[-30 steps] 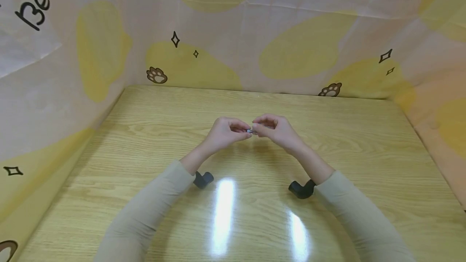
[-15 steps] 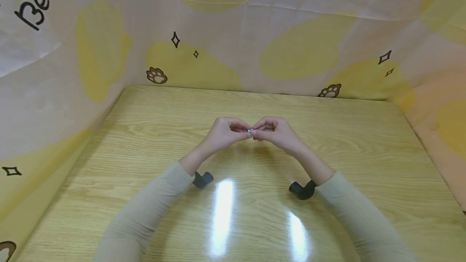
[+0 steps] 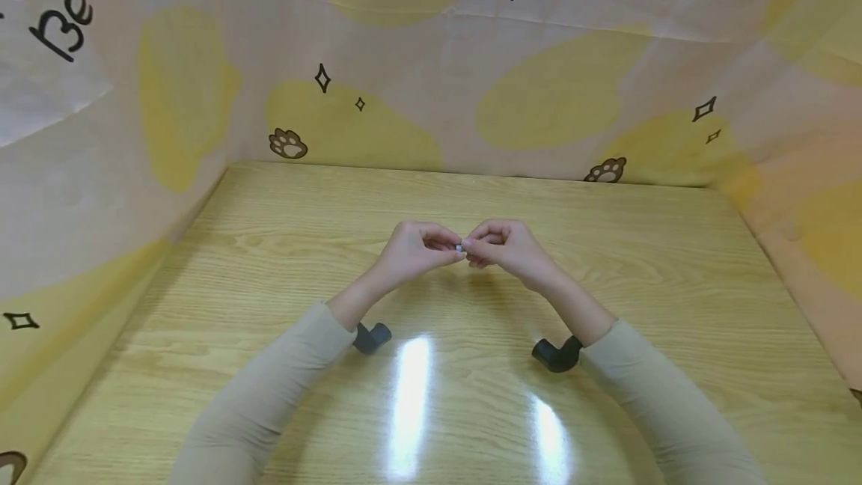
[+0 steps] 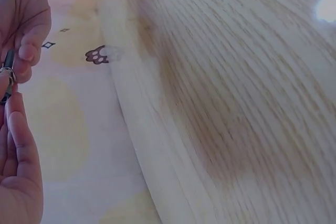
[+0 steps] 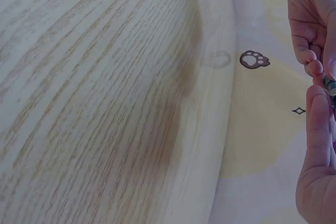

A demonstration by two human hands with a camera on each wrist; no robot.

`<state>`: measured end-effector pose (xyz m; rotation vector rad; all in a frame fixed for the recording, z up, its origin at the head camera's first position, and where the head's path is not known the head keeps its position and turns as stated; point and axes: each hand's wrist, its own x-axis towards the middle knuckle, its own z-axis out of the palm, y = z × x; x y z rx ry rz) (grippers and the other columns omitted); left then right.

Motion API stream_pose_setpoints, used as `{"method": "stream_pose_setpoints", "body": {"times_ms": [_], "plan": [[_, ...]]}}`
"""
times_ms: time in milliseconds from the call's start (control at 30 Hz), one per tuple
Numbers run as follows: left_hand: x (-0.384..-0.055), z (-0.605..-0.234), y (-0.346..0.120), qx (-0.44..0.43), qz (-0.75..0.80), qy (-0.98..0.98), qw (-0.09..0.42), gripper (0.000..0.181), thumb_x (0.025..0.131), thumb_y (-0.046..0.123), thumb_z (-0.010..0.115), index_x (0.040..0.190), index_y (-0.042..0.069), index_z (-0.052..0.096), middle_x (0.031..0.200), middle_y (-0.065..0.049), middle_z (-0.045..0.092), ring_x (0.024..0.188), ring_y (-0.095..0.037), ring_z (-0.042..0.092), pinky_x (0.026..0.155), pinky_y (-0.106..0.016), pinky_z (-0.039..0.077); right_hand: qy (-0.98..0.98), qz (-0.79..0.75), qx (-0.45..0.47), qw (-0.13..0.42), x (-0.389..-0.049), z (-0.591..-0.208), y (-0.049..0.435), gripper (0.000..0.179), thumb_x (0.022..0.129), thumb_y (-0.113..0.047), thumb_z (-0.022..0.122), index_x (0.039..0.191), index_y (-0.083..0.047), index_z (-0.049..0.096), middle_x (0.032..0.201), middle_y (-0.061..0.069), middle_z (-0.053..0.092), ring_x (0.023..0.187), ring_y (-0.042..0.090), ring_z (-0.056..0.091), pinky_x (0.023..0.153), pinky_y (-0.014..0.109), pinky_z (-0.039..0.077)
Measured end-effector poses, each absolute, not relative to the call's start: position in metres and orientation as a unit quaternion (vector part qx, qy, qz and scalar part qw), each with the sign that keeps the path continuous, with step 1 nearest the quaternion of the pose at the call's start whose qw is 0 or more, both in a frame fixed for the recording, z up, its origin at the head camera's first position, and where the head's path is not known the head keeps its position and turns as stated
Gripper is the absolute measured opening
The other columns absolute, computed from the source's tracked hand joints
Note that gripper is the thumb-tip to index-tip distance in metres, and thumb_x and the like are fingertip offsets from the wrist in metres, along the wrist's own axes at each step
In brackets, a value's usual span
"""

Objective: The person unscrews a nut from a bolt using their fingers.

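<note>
Near the middle of the table, my left hand pinches a tiny dark-and-silver object between thumb and fingers. My right hand comes at it from the other side, thumb and forefinger pinching its right end. Fingertips of both hands meet around it and cover most of it. In the left wrist view, a dark stick-like piece with a shiny ring-shaped metal part shows between the fingers. The right wrist view has a greenish bit of it at the frame's edge. Its exact kind cannot be made out.
A wood-grain table lies under both hands, with bright light reflections near its front. Printed cloth stands along its back and sides. Black curved pieces sit beside both wrists, next to the beige sleeves.
The right hand's fingertips have moved left, closing onto the left hand's fingertips, so less of the small object shows. The left hand stays about where it was.
</note>
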<state>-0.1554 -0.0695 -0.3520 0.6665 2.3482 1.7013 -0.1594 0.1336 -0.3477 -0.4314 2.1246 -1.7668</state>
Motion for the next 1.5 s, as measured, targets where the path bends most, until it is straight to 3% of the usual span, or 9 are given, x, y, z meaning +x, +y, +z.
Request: {"method": "stream_pose_setpoints", "body": {"times_ms": [133, 300, 433, 567, 767, 967, 1100, 1267, 1500], "plan": [[-0.155, -0.351, -0.069, 0.231, 0.570, 0.785, 0.080, 0.015, 0.081, 0.012, 0.072, 0.092, 0.002, 0.071, 0.085, -0.004, 0.069, 0.075, -0.016, 0.064, 0.069, -0.028, 0.055, 0.737, -0.639, -0.153, 0.162, -0.158, -0.348, 0.136, 0.017, 0.082, -0.004, 0.070, 0.095, 0.005, 0.063, 0.087, 0.013, 0.068, 0.083, 0.028, 0.066, 0.076, 0.033, 0.055], [-0.154, -0.350, -0.070, 0.235, 0.570, 0.784, 0.073, 0.014, 0.081, 0.008, 0.072, 0.093, 0.000, 0.071, 0.086, -0.006, 0.069, 0.075, -0.016, 0.064, 0.069, -0.028, 0.055, 0.728, -0.649, -0.149, 0.163, -0.157, -0.347, 0.136, 0.024, 0.079, -0.001, 0.072, 0.099, 0.007, 0.061, 0.092, 0.011, 0.067, 0.086, 0.021, 0.067, 0.076, 0.031, 0.055], [-0.153, -0.349, -0.071, 0.236, 0.567, 0.786, 0.070, 0.015, 0.082, 0.010, 0.072, 0.094, 0.001, 0.071, 0.087, -0.006, 0.069, 0.075, -0.016, 0.064, 0.070, -0.028, 0.055, 0.738, -0.640, -0.147, 0.158, -0.157, -0.346, 0.134, 0.027, 0.086, -0.009, 0.067, 0.105, 0.008, 0.060, 0.095, 0.013, 0.066, 0.087, 0.024, 0.066, 0.077, 0.032, 0.055], [-0.152, -0.348, -0.072, 0.235, 0.566, 0.787, 0.070, 0.015, 0.082, 0.011, 0.072, 0.092, 0.001, 0.071, 0.086, -0.004, 0.069, 0.074, -0.016, 0.064, 0.069, -0.028, 0.055, 0.749, -0.624, -0.149, 0.166, -0.156, -0.343, 0.133, 0.028, 0.092, -0.016, 0.060, 0.103, 0.009, 0.062, 0.093, 0.021, 0.066, 0.081, 0.024, 0.066, 0.076, 0.038, 0.055], [-0.151, -0.348, -0.072, 0.242, 0.560, 0.790, 0.069, 0.013, 0.081, 0.009, 0.072, 0.092, 0.001, 0.071, 0.084, -0.005, 0.069, 0.073, -0.016, 0.064, 0.068, -0.028, 0.055, 0.741, -0.631, -0.154, 0.169, -0.153, -0.341, 0.134, 0.020, 0.082, -0.003, 0.070, 0.097, 0.007, 0.063, 0.090, 0.013, 0.067, 0.084, 0.025, 0.067, 0.076, 0.033, 0.055], [-0.151, -0.347, -0.072, 0.240, 0.555, 0.794, 0.068, 0.014, 0.081, 0.008, 0.072, 0.092, 0.000, 0.072, 0.084, -0.007, 0.070, 0.072, -0.016, 0.064, 0.068, -0.028, 0.055, 0.740, -0.634, -0.155, 0.159, -0.153, -0.342, 0.135, 0.026, 0.077, 0.000, 0.074, 0.099, 0.007, 0.063, 0.092, 0.013, 0.067, 0.083, 0.020, 0.067, 0.073, 0.030, 0.055], [-0.150, -0.346, -0.073, 0.244, 0.558, 0.790, 0.065, 0.014, 0.081, 0.009, 0.072, 0.092, 0.000, 0.071, 0.086, -0.007, 0.070, 0.073, -0.015, 0.064, 0.069, -0.028, 0.055, 0.745, -0.628, -0.153, 0.164, -0.152, -0.340, 0.135, 0.028, 0.085, -0.008, 0.068, 0.107, 0.008, 0.061, 0.097, 0.017, 0.066, 0.086, 0.025, 0.066, 0.077, 0.034, 0.055], [-0.149, -0.346, -0.073, 0.246, 0.561, 0.789, 0.059, 0.013, 0.082, 0.010, 0.072, 0.092, 0.001, 0.072, 0.085, -0.004, 0.070, 0.073, -0.015, 0.064, 0.068, -0.028, 0.055, 0.740, -0.630, -0.143, 0.184, -0.151, -0.340, 0.134, 0.025, 0.090, -0.011, 0.062, 0.104, 0.009, 0.062, 0.097, 0.024, 0.065, 0.082, 0.022, 0.066, 0.081, 0.041, 0.053], [-0.149, -0.346, -0.073, 0.254, 0.558, 0.788, 0.056, 0.014, 0.081, 0.009, 0.072, 0.092, 0.001, 0.071, 0.085, -0.004, 0.069, 0.073, -0.014, 0.064, 0.067, -0.027, 0.055, 0.739, -0.633, -0.139, 0.183, -0.151, -0.338, 0.136, 0.029, 0.081, -0.001, 0.070, 0.107, 0.009, 0.061, 0.094, 0.010, 0.068, 0.085, 0.018, 0.066, 0.077, 0.030, 0.054]]}}
